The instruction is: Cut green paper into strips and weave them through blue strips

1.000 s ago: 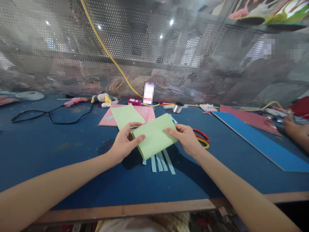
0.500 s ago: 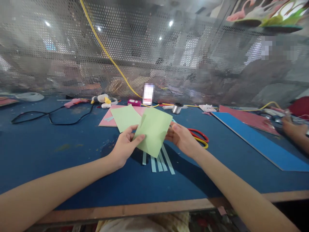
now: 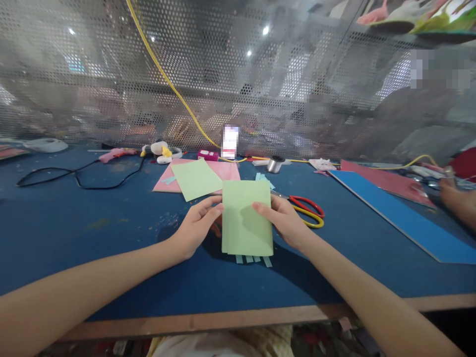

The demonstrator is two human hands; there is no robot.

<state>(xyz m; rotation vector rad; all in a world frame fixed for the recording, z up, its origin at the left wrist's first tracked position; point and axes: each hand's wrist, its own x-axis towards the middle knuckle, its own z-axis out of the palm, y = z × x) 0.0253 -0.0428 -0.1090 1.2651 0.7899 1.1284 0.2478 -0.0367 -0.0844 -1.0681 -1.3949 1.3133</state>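
Note:
A folded sheet of light green paper is held upright between my hands, above the blue tabletop. My left hand pinches its left edge, thumb in front and fingers behind. On the right edge, my right hand grips it with the thumb lying across the front. Several pale blue paper strips stick out below the sheet, and more strip ends show above it; their middles are hidden. Scissors with red and yellow handles lie just right of my right hand, their blades partly covered.
Another green sheet lies on pink sheets behind my left hand. A wire spool and a phone stand at the back. A blue board lies to the right, near another person's hand. A black cable loops at left.
The green paper has turned from tilted to upright and come slightly lower. My right thumb has moved from its edge onto its front face. More of the scissors shows.

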